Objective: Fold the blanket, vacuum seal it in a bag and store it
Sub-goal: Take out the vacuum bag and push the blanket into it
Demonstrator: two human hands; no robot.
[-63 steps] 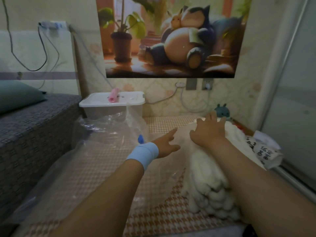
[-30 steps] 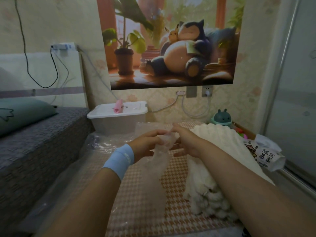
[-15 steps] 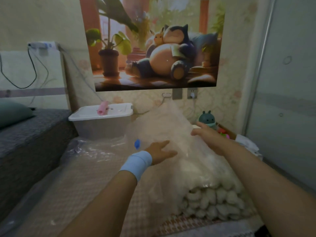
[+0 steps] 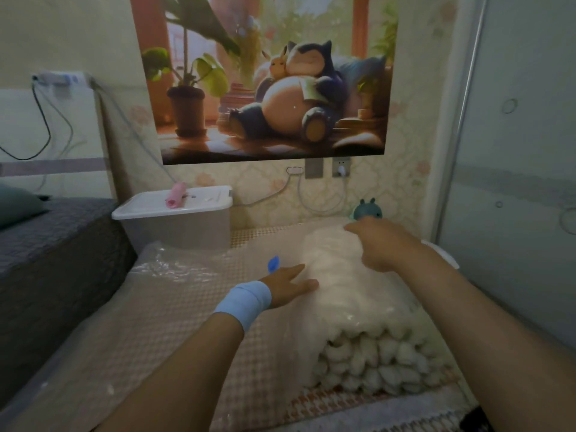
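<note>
As we look down over both forearms, the white chunky-knit blanket sits folded into a thick bundle on the houndstooth mat, right of centre. The clear vacuum bag is draped over most of it, so only the near end of the knit pokes out bare. The rest of the bag lies flat and crinkly across the mat to the left, reaching toward the grey bed. Our left hand, with a light blue wristband on the wrist, has its fingers straight and a bit spread. It rests against the plastic on the blanket's left flank and holds nothing. Just beyond its fingers a small blue piece sticks up from the bag. Our right hand is on top of the far end of the bundle, knuckles up and fingers bent down onto the plastic. Honestly, the fingertips are tucked out of sight, so we can't tell whether it's pinching the film or only pressing on it. Behind the bag, against the wall, there's a white lidded storage box with a pink roll lying on the lid. A little teal toy sits just past our right hand, and a big cartoon poster hangs above it all.
</note>
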